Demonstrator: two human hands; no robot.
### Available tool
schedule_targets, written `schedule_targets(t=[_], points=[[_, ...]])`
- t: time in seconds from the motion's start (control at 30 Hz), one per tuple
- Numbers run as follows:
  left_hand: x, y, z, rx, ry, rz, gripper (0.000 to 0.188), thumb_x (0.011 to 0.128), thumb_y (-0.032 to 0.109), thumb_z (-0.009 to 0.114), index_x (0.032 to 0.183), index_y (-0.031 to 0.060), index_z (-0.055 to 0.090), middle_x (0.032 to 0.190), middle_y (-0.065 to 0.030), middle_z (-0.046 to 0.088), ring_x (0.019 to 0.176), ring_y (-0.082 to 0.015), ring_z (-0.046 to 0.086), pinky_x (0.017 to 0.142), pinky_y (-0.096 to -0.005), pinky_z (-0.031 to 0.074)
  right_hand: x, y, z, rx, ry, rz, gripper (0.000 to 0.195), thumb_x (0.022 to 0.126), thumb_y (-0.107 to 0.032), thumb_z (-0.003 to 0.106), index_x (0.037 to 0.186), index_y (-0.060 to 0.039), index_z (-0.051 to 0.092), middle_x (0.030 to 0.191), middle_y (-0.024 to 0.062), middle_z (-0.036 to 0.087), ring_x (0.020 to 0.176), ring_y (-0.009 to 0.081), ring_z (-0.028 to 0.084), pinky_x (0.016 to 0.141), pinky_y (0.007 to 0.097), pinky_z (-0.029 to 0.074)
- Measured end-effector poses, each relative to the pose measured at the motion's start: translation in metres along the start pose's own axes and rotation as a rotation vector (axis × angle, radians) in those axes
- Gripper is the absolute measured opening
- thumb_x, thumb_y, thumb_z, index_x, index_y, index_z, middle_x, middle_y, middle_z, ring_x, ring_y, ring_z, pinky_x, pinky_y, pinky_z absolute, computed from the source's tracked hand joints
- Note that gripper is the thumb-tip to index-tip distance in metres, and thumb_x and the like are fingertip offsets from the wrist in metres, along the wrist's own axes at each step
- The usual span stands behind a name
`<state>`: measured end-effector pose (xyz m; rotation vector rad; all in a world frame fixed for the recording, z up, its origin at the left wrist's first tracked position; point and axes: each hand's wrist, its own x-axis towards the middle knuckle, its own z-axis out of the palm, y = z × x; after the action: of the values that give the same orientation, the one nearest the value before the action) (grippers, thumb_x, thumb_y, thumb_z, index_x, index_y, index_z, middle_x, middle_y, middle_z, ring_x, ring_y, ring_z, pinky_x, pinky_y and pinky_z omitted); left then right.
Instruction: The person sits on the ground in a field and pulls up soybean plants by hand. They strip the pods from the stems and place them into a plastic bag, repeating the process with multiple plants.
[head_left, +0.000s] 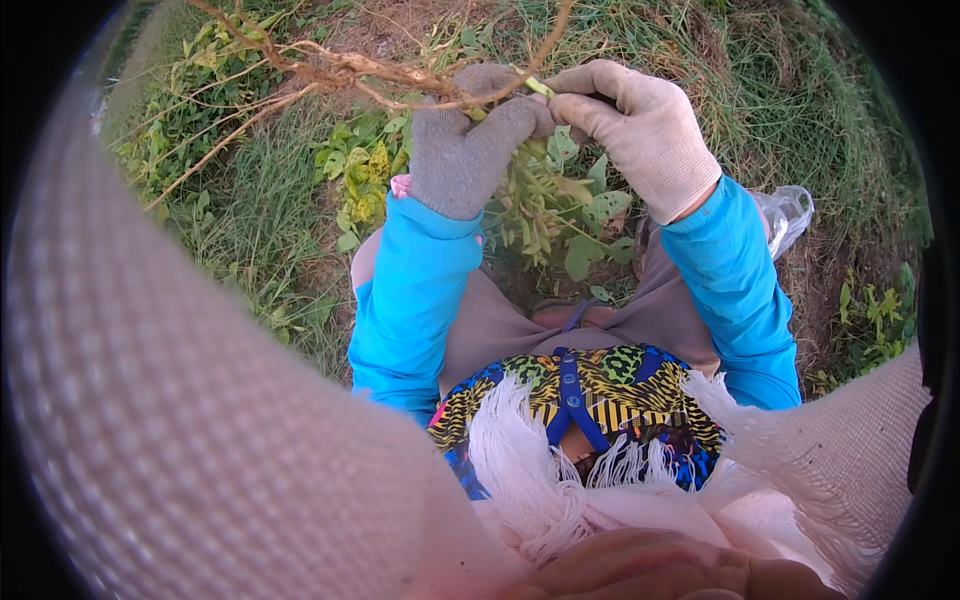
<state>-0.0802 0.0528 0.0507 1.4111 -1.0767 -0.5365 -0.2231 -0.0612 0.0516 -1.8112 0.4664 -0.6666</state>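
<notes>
My left hand (480, 142), in a grey knit glove, grips the stem of an uprooted leafy plant, apparently a bean plant. Its brown, branching roots (352, 66) stick out above the glove towards the upper left. Below my hands hang its green leaves and pods (532, 210). My right hand (637, 120) wears a soiled cream glove. Its thumb and forefinger pinch a short green piece (537, 85), a pod or bit of stem, right beside my left fingertips. Whether that piece is still joined to the plant is hidden by the fingers.
Grass (817, 112) and low leafy plants, some with yellowing leaves (367, 169), cover the ground. Clear plastic (787, 217) shows beside my right knee. A pale woven cloth (225, 412) with fringes drapes close to the camera and blocks the lower left.
</notes>
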Motion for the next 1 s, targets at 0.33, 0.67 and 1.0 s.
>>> schedule_targets(t=[0.33,0.67,1.0], points=[[-0.006,0.002,0.001,-0.058,-0.022,-0.078,0.018,0.088,0.006,0.064,0.101,-0.0051,0.065,0.082,-0.0094,0.068,0.075,-0.0144,0.064,0.067,-0.0267,0.052,0.002,0.015,0.007,-0.33,0.096,-0.348,0.018,0.087,-0.021,0.07,0.096,-0.0058,0.07,0.086,0.0126,0.067,0.08,0.0306,0.066,0.07,0.0365,0.053],[-0.005,-0.004,-0.002,0.049,-0.038,-0.063,0.016,0.088,0.007,0.061,0.097,-0.0052,0.065,0.08,-0.0091,0.068,0.074,-0.0132,0.063,0.067,-0.0268,0.05,0.003,0.022,0.014,-0.475,0.121,-0.476,0.016,0.086,-0.02,0.069,0.096,-0.0073,0.069,0.088,0.0115,0.067,0.083,0.0326,0.066,0.07,0.0398,0.053],[-0.007,0.0,0.0,0.018,-0.019,-0.032,0.016,0.086,0.008,0.063,0.094,-0.0051,0.066,0.08,-0.0081,0.068,0.074,-0.013,0.062,0.068,-0.0268,0.05,0.001,0.025,0.014,-0.678,0.113,-0.579,0.023,0.08,-0.008,0.066,0.103,-0.0126,0.063,0.091,0.0076,0.064,0.085,0.0312,0.064,0.072,0.0421,0.052]])
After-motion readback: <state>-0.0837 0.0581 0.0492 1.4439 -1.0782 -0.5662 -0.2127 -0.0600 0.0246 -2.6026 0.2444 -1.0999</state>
